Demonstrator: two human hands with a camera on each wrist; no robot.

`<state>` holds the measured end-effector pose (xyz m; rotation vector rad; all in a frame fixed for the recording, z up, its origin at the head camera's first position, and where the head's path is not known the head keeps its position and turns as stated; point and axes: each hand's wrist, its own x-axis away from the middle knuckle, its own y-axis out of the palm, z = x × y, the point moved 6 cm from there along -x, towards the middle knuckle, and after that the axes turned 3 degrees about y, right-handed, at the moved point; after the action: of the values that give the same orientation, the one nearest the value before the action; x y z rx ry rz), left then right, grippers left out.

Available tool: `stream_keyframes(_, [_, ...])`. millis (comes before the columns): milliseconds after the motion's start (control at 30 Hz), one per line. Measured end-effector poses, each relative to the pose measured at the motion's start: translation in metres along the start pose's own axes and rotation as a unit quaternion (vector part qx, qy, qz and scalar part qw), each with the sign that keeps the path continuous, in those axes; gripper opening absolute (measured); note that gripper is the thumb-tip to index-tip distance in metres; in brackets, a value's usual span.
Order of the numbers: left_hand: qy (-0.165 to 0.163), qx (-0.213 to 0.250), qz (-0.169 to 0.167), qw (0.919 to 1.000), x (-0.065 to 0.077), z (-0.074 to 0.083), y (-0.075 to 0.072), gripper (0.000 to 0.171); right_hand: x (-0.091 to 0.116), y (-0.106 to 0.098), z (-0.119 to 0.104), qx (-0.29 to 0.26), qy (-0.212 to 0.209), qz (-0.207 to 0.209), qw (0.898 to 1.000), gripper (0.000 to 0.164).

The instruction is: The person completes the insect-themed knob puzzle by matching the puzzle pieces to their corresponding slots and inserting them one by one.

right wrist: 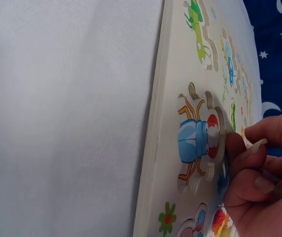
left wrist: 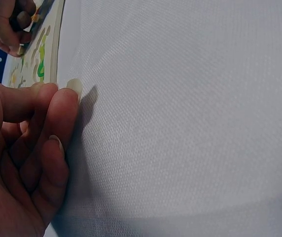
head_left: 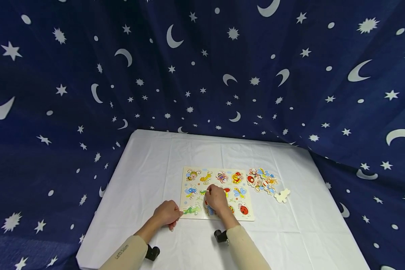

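A pale wooden puzzle board with insect pictures in shallow recesses lies on the white cloth. My left hand rests by its near left corner, thumb and forefinger pinching the edge; in the left wrist view the fingertips meet the board. Over the middle row, my right hand bends its fingers down to the green caterpillar picture. A small puzzle piece seems pinched there, mostly hidden by the fingers. In the right wrist view, a blue beetle picture shows in its recess beside the right hand.
Several loose insect pieces lie heaped against the board's right side. One piece, pale side up, sits apart, farther right. White cloth covers the table, and a dark blue curtain with moons and stars hangs behind it.
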<state>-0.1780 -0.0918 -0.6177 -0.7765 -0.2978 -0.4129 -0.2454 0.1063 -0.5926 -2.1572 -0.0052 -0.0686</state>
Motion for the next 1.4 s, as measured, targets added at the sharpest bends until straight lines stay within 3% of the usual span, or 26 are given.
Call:
stream_keyframes(267, [0.002,0.000,0.004,1.0000,-0.001,0.000,-0.001,0.034,-0.001,-0.004,0.002,-0.033,-0.010,-0.004,0.999,0.008])
stream_keyframes(500, [-0.006,0.003,0.005,1.0000,0.000,-0.002,-0.001,0.033,-0.007,-0.021,0.012,-0.081,-0.005,0.065,0.995,0.011])
stream_keyframes(767, [-0.008,0.013,0.002,0.9999,-0.002,-0.005,0.000,0.033,-0.010,-0.030,0.029,-0.081,0.011,0.092,0.992,0.008])
stream_keyframes(1167, [-0.014,0.009,0.003,0.9998,-0.005,-0.007,0.001,0.033,-0.024,-0.060,0.072,-0.019,0.055,0.126,0.990,0.006])
stream_keyframes(1400, [-0.017,0.013,0.002,0.9998,-0.003,-0.005,0.001,0.032,-0.029,-0.074,0.088,-0.024,0.076,0.133,0.988,0.022])
